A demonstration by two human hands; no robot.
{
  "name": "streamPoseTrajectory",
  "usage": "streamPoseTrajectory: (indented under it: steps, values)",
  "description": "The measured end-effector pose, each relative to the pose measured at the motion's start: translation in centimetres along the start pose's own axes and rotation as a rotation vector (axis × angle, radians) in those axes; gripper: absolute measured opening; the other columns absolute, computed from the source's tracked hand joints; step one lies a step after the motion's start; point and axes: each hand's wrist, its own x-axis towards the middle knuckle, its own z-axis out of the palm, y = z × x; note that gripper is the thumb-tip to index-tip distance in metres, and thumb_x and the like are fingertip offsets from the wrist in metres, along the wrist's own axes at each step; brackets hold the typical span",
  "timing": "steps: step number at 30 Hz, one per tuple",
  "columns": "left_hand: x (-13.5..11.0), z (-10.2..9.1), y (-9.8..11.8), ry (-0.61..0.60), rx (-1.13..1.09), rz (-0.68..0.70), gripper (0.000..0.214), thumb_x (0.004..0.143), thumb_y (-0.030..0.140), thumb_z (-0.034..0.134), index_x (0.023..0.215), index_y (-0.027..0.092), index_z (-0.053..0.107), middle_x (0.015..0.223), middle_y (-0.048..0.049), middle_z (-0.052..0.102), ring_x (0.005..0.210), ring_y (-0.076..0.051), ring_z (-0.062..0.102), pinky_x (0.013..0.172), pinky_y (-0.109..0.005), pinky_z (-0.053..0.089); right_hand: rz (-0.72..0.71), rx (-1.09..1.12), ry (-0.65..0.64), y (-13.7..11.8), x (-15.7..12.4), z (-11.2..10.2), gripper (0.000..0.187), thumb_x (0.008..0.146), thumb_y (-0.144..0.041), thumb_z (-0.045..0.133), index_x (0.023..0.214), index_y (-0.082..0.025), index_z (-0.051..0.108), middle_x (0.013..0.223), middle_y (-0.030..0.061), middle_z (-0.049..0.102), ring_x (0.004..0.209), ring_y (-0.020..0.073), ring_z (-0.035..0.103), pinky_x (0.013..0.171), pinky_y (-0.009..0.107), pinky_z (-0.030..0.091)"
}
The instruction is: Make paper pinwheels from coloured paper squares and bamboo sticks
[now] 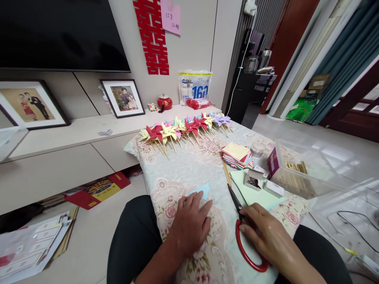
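Note:
My left hand (192, 223) lies palm down on the flowered tablecloth, its fingertips over a piece of light blue paper (205, 190). Most of that paper is hidden beneath the fingers. With thumb and fingers, my right hand (265, 232) grips a pair of scissors (250, 256) with red handles near the pivot. The dark blades point away from me, towards some thin wooden sticks (227, 173). Just beyond this hand, a pale green sheet (274, 200) carries an open small box of metal fasteners (253, 181) and a white box (274, 188).
Several paper pinwheels (192, 128) on sticks line the table's far edge. A stack of coloured paper squares (237, 154) sits right of centre, near a clear round container (257, 149). At the right stands a clear plastic bin (322, 177) holding wooden sticks. My knees flank the table.

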Motion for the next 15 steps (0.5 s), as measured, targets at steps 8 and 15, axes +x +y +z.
streamPoseTrajectory:
  steps: [8, 15]
  values:
    - [0.0, 0.1, 0.2, 0.041, 0.036, 0.008, 0.037, 0.09, 0.022, 0.057, 0.126, 0.021, 0.066, 0.136, -0.0171, 0.061, 0.123, -0.034, 0.055, 0.099, -0.054, 0.043, 0.099, -0.111, 0.208, 1.4, -5.0, 3.6, 0.041, 0.091, -0.033, 0.049, 0.129, -0.018, 0.06, 0.11, 0.017, 0.066, 0.093, 0.0305, 0.07, 0.079, 0.044, 0.06]
    - [-0.2, 0.3, 0.1, 0.044, 0.03, 0.002, 0.037, 0.09, 0.02, 0.055, 0.125, 0.02, 0.066, 0.136, -0.0168, 0.062, 0.123, -0.034, 0.056, 0.098, -0.055, 0.044, 0.128, -0.048, 0.187, 1.3, -5.9, 3.2, 0.043, 0.084, -0.028, 0.051, 0.124, -0.019, 0.065, 0.101, 0.0152, 0.073, 0.084, 0.0292, 0.075, 0.073, 0.039, 0.061]
